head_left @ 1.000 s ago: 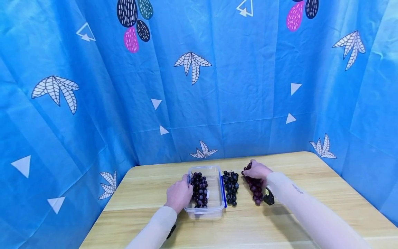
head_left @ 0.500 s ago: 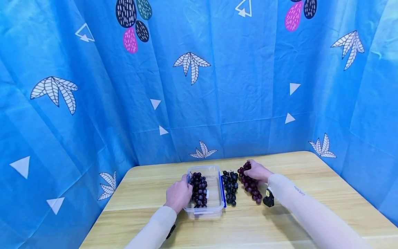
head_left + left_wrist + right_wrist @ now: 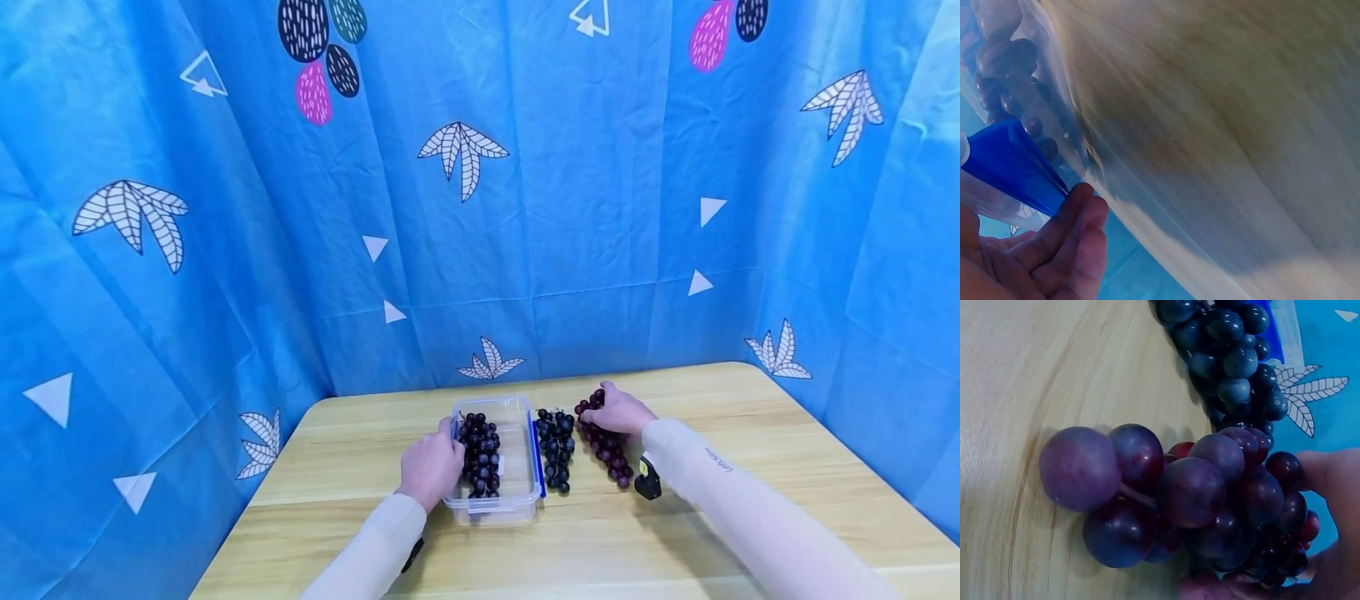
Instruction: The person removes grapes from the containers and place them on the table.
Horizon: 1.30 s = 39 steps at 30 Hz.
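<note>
A clear plastic food container point(image 3: 517, 504) with blue side flaps stands on the table, holding a bunch of dark grapes point(image 3: 480, 454). My left hand point(image 3: 431, 465) grips its left side; in the left wrist view the fingers point(image 3: 1088, 215) lie against a blue latch flap point(image 3: 1019, 164). To the right of the container lies a bunch of black grapes point(image 3: 555, 450). Beyond that, my right hand point(image 3: 621, 411) holds a bunch of reddish-purple grapes point(image 3: 609, 450) by its far part, fingers and thumb around it. Its near end rests on or just above the tabletop; I cannot tell which.
The wooden table point(image 3: 750, 467) ends at a blue patterned curtain point(image 3: 585, 250) at the back and sides. The black grapes lie close between the container's right flap and the purple bunch.
The purple bunch, in my right hand, has shifted slightly left toward the black grapes. My left hand and the container have stayed in place.
</note>
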Each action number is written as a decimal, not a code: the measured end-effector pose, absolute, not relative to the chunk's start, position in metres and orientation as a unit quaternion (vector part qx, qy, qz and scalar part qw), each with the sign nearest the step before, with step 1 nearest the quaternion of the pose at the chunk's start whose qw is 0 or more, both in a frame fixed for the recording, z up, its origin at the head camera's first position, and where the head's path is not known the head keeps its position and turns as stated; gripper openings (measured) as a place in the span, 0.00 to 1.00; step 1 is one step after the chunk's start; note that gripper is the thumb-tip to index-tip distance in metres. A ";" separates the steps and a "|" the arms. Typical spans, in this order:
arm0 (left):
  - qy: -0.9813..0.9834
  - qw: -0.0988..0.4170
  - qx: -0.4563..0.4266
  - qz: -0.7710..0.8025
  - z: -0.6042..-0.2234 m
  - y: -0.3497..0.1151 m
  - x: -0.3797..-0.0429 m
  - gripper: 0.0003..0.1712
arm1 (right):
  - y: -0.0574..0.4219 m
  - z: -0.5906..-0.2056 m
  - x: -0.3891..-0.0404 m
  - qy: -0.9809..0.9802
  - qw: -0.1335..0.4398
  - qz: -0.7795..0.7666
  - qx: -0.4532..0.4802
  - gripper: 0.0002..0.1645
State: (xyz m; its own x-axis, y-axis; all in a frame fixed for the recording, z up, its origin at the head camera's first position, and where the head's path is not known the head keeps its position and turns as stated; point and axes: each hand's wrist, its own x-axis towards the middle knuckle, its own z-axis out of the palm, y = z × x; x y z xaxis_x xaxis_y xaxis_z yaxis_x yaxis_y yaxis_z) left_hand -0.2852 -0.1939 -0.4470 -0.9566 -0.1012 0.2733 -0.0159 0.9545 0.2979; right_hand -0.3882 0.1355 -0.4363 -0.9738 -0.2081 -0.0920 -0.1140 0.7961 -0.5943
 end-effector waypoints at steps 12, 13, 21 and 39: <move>-0.980 0.139 0.033 -0.141 -0.446 -0.192 -0.284 0.31 | 0.139 -0.428 -0.371 0.944 0.112 -0.299 -0.078 0.65; -0.980 0.139 0.032 -0.141 -0.445 -0.192 -0.284 0.31 | 0.140 -0.427 -0.369 0.939 0.124 -0.312 -0.077 0.67; -0.979 0.141 0.027 -0.147 -0.445 -0.192 -0.282 0.31 | 0.144 -0.424 -0.357 0.908 0.173 -0.377 -0.069 0.65; -0.979 0.137 0.033 -0.145 -0.447 -0.193 -0.282 0.31 | 0.145 -0.431 -0.360 0.891 0.167 -0.414 -0.082 0.61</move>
State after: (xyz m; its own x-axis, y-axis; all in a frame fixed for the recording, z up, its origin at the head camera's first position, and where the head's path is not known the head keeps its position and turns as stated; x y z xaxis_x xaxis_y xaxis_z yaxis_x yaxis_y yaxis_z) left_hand -0.2823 -0.1928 -0.4471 -0.9605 -0.1041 0.2581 -0.0248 0.9558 0.2931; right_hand -0.3596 0.1452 -0.4314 -0.9306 -0.2848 -0.2301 -0.0079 0.6438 -0.7651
